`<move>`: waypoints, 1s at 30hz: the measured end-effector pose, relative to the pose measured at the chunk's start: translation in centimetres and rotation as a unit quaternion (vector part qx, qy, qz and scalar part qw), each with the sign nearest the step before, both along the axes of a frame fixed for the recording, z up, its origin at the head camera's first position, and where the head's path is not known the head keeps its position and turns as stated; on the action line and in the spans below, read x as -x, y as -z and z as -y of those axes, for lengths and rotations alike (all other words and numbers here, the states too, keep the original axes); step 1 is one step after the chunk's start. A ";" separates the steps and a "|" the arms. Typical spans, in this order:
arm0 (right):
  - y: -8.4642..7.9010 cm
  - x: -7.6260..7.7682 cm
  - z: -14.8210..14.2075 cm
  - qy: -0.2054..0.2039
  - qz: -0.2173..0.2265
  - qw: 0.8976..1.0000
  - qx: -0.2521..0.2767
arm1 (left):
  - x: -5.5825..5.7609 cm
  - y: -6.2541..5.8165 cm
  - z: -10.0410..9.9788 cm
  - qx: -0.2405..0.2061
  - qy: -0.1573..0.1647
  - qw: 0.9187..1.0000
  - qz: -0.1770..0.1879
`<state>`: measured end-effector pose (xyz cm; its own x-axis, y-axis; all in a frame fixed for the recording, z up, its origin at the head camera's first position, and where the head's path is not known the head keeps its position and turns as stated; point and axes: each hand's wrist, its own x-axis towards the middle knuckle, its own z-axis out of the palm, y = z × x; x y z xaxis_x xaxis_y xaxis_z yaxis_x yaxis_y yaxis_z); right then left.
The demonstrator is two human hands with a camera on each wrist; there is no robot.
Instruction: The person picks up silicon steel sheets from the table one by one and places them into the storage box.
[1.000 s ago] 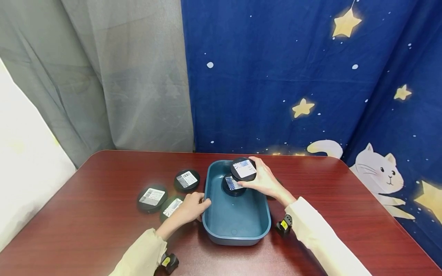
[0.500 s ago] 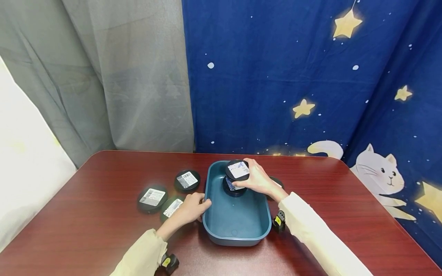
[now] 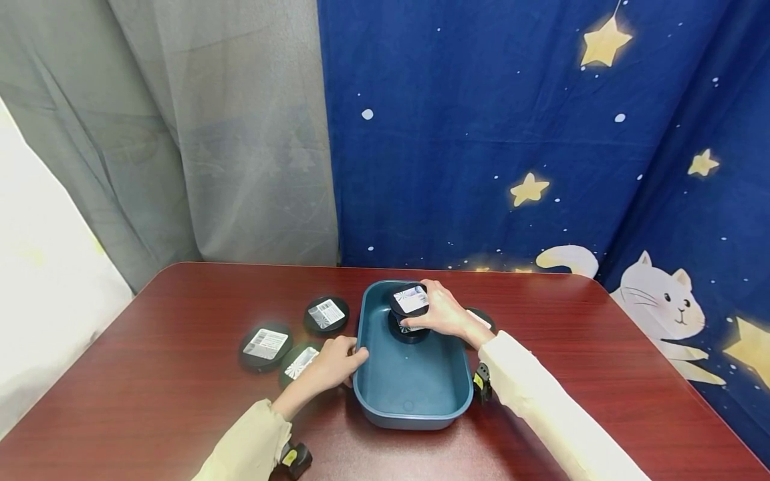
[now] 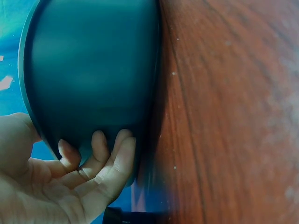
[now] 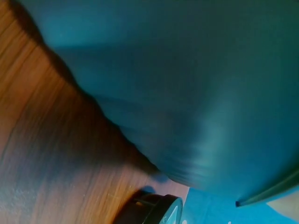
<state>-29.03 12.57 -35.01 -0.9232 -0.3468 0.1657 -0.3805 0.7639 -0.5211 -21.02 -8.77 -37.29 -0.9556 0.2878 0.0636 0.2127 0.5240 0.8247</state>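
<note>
A blue rectangular bin (image 3: 412,387) stands on the table. My left hand (image 3: 333,361) grips its left side, thumb at the rim; in the left wrist view the fingers (image 4: 98,154) lie against the outer wall. Inside the bin's far part, my right hand (image 3: 444,310) holds a flat round black container (image 3: 410,300) with a white label between thumb and fingers. Directly beneath it is a second black container (image 3: 408,335), mostly covered; whether the two touch I cannot tell. The bin's wall (image 5: 163,93) fills most of the right wrist view, where the right hand's grip is hidden.
Three similar black containers lie left of the bin: one far (image 3: 325,315), one leftmost (image 3: 263,347), one partly behind my left hand (image 3: 299,362). Another (image 3: 484,318) sits right of the bin, partly behind my right wrist. Curtains (image 3: 481,133) hang beyond the reddish-brown table (image 3: 180,374).
My right hand has moved left and slightly down with its black container, which now covers more of the lower one. The left hand stays on the bin.
</note>
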 end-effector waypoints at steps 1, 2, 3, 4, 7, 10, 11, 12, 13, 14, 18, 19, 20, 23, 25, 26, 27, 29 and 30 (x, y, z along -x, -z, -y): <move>0.0 0.0 0.0 -0.001 0.000 1.000 0.000 | 0.0 0.0 0.0 0.002 -0.001 1.000 -0.001; 0.0 0.0 0.1 -0.002 -0.001 1.000 -0.001 | 0.1 0.0 0.0 0.004 -0.001 1.000 -0.001; 0.0 -0.1 0.1 -0.004 -0.002 1.000 -0.002 | 0.1 0.0 0.0 0.005 -0.002 1.000 -0.002; 0.0 -0.1 0.2 -0.004 -0.004 1.000 -0.006 | 0.1 0.0 0.0 0.006 -0.002 1.000 -0.003; -0.1 -0.1 0.3 -0.006 -0.002 1.000 -0.019 | 0.1 0.0 -0.1 0.007 -0.003 1.000 -0.002; -0.1 -0.1 0.4 -0.008 0.003 0.999 -0.033 | 0.0 -0.1 -0.1 0.004 -0.002 1.000 -0.005; -0.1 -0.1 0.4 -0.009 0.006 0.999 -0.036 | 0.1 -0.1 -0.1 0.003 -0.002 1.000 -0.005; -0.1 -0.1 0.4 -0.009 0.009 0.999 -0.040 | 0.1 -0.1 -0.1 0.002 -0.001 1.000 -0.006; -0.1 -0.1 0.5 -0.009 0.012 0.999 -0.042 | 0.0 -0.1 -0.1 0.001 0.000 1.000 -0.006; -0.1 -0.1 0.5 -0.009 0.016 0.999 -0.045 | 0.0 -0.1 -0.1 0.000 0.000 1.000 -0.007; 0.0 -0.2 0.5 -0.010 0.030 0.998 -0.051 | 0.1 0.0 -0.1 0.000 0.000 1.000 -0.007; 0.0 -0.2 0.5 -0.011 0.032 0.998 -0.052 | 0.1 0.0 -0.1 0.000 0.000 1.000 -0.007; 0.0 -0.2 0.5 -0.012 0.032 0.998 -0.054 | 0.1 0.0 -0.1 0.001 0.000 1.000 -0.007; 0.2 -0.2 0.4 -0.014 0.032 0.998 -0.057 | 0.1 0.1 -0.1 0.001 0.001 1.000 -0.007; 0.3 -0.2 0.4 -0.015 0.028 0.998 -0.059 | 0.1 0.1 -0.1 0.003 0.001 1.000 -0.009; 0.4 -0.2 0.4 -0.015 0.026 0.998 -0.060 | 0.2 0.1 -0.1 0.004 0.000 1.000 -0.009; 0.4 -0.1 0.4 -0.016 0.025 0.998 -0.060 | 0.2 0.1 -0.1 0.005 0.001 1.000 -0.010; 0.4 -0.1 0.4 -0.016 0.023 0.998 -0.061 | 0.2 0.1 -0.1 0.007 0.000 1.000 -0.012; 0.5 -0.1 0.4 -0.017 0.022 0.998 -0.062 | 0.2 0.2 -0.1 0.009 0.000 1.000 -0.013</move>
<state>-28.97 12.15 -35.49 -0.9163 -0.3925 0.0789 -0.3853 0.8111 -0.4401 -21.24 -8.68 -37.45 -0.9536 0.2892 0.0842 0.2347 0.5383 0.8094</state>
